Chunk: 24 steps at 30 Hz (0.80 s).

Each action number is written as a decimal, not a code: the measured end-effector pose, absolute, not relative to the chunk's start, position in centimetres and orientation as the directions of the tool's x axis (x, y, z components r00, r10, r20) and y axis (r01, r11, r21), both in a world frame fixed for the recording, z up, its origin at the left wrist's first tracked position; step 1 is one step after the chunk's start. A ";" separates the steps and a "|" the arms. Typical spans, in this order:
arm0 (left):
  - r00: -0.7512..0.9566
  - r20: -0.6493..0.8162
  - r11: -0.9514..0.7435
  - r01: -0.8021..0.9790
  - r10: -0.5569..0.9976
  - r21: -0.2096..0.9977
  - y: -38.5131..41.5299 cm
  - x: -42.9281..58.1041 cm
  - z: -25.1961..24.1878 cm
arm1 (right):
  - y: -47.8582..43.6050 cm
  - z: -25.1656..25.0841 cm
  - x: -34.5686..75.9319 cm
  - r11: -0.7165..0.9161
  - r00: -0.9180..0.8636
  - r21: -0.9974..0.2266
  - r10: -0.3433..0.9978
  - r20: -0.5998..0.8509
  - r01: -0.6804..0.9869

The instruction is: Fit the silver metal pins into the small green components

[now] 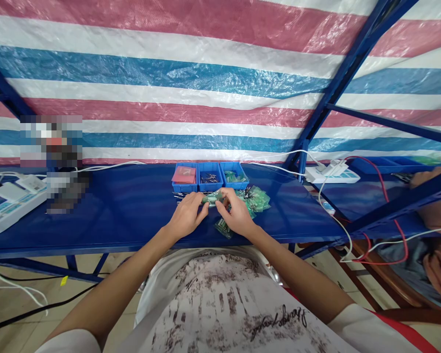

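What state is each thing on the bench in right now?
Green circuit board: gripped between both hands.
Left hand: closed on the board.
Right hand: closed on the board.
Three blue bins: open, holding parts.
Green boards pile: loose on the table.

your blue workbench (132, 206) and what sits on it

three blue bins (210, 177) stand in a row at the back, a heap of small green boards (259, 198) just in front of them to the right, loose metal pins (180, 196) beside it, and a white power strip (11, 203) with cables at your far left.
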<state>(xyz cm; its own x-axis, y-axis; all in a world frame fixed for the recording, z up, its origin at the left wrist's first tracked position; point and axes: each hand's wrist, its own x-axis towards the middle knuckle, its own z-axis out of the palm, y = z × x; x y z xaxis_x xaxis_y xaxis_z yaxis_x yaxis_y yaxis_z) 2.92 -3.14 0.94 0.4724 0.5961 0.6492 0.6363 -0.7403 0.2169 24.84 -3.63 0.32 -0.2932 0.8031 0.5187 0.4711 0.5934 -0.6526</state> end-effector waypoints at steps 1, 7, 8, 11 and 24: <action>0.475 0.646 -0.743 0.632 0.597 0.221 -3.2 2.9 1.0 | -3.6 0.3 24.9 0.594 -0.294 -0.650 0.803 0.519 0.474; 0.487 0.641 -0.763 0.595 0.593 0.254 -3.3 2.8 1.2 | -3.8 0.6 24.9 0.605 -0.320 -0.639 0.795 0.515 0.475; 0.488 0.642 -0.765 0.593 0.591 0.253 -3.2 2.8 1.2 | -3.8 0.6 24.8 0.606 -0.322 -0.638 0.794 0.516 0.475; 0.491 0.642 -0.767 0.592 0.588 0.250 -3.2 2.8 1.2 | -3.8 0.7 24.8 0.604 -0.317 -0.638 0.795 0.516 0.477; 0.493 0.644 -0.768 0.591 0.585 0.245 -3.3 2.9 1.4 | -3.8 0.8 24.8 0.606 -0.324 -0.643 0.795 0.514 0.467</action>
<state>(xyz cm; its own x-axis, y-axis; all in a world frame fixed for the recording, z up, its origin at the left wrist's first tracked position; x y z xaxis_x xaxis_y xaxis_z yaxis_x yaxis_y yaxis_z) 2.91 -3.26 1.36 0.4929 0.5851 0.6440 0.5913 -0.7682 0.2454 24.83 -3.85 0.80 -0.3237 0.7946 0.5136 0.4674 0.6063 -0.6434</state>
